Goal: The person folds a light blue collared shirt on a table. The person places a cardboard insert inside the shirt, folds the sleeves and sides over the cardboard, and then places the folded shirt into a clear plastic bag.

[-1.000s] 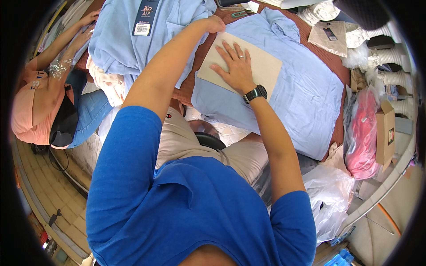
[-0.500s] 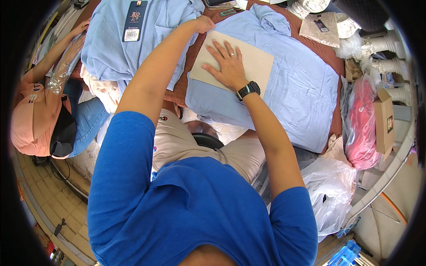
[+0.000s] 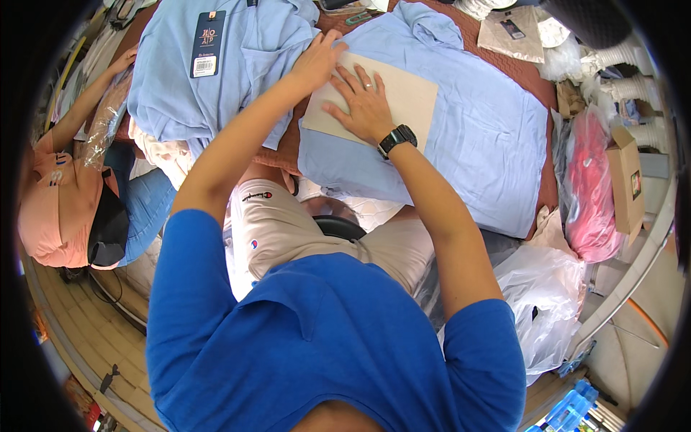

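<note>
A light blue shirt [image 3: 489, 151] lies face down and spread out in front of me, with a stiff beige card sheet [image 3: 410, 93] on its upper left part. My right hand [image 3: 367, 111], with a ring and a black watch, presses flat on the card with its fingers spread. At the card's upper left corner is my left hand [image 3: 318, 61], its fingers bent but apart, close to the right fingertips and the shirt's edge. I see nothing held in it. Whether its fingertips touch the cloth or the card is unclear.
To the left is a pile of light blue shirts [image 3: 169, 93] with a dark hang tag [image 3: 209, 43]. A person in peach [image 3: 61, 216] works at far left. At right are a packed beige garment [image 3: 511, 36], red bagged cloth [image 3: 590, 187], an open carton [image 3: 626, 176] and clear plastic [image 3: 540, 302].
My left hand has come down and slightly left from the shirt's upper edge to the card's corner, its fingers loosening. My right hand stays flat on the card. The view has shifted slightly.
</note>
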### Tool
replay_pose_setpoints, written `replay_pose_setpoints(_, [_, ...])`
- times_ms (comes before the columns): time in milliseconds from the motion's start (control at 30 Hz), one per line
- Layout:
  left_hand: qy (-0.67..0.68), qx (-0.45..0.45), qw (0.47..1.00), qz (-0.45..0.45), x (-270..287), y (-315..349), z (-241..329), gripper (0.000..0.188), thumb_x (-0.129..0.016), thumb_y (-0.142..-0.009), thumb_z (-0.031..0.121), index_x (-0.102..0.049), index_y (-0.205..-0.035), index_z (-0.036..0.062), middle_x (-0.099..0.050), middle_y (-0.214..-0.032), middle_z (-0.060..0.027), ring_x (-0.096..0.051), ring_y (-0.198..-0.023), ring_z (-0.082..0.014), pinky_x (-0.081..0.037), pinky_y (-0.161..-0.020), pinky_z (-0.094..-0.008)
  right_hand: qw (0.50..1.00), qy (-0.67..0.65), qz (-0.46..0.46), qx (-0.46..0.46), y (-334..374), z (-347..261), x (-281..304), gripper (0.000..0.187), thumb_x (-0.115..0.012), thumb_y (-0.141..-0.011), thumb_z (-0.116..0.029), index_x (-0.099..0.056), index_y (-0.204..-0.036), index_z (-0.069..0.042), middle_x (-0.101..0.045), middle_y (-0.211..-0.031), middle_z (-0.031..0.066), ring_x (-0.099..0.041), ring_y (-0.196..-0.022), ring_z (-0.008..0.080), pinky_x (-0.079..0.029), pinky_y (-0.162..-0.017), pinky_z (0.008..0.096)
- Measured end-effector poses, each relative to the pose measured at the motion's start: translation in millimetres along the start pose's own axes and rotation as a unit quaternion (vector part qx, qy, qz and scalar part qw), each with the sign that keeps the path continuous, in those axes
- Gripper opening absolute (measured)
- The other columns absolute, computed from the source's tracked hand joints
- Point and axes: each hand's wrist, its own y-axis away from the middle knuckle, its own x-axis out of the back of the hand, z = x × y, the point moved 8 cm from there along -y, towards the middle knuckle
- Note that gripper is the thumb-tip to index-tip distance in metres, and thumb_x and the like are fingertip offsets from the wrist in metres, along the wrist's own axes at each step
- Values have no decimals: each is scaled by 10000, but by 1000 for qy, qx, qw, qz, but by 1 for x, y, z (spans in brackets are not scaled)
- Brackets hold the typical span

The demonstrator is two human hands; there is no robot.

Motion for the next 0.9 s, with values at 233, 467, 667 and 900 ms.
replay_pose_setpoints(233, [273, 89, 957, 33, 13, 67, 27, 452, -664, -816, -28, -548, -1244, 53, -491, -1294, -136, -546, -1146, -367, -459, -975, -424, 984, -163, -45, -53, -13, 22, -20, 471, -464, -935, -217, -418, -1380, -70, -450, -1471, 97, -286, -1450, 322, -169, -1185, 516])
replay_pose_setpoints(467, [51, -50, 995, -76, -6, 65, 50, 542, -826, -727, 201, -635, -1231, 136, -511, -1340, -116, -453, -1233, -354, -414, -1012, -463, 885, -422, 75, -185, -6, 57, 19, 319, -582, -865, -40, -558, -1183, -24, -586, -1293, 134, -536, -1245, 211, -430, -1027, 346])
replay_pose_setpoints(667, [13, -24, 992, -124, -9, 65, 48, 542, -819, -731, 242, -649, -1245, 234, -520, -1340, -38, -443, -1220, -349, -406, -1028, -458, 780, -501, -317, -198, 124, -67, 31, 203, -671, -901, -223, -692, -959, -30, -677, -778, 51, -638, -685, 123, -527, -643, 265])
replay_pose_setpoints(900, [17, -26, 992, -125, -11, 65, 37, 505, -761, -788, 389, -624, -1269, 324, -493, -1382, 3, -403, -1244, -335, -361, -1070, -479, 647, -488, -192, -554, 284, -27, -124, 656, -856, -746, -259, -545, -1221, 70, -665, -1110, 148, -654, -1004, 245, -523, -880, 351])
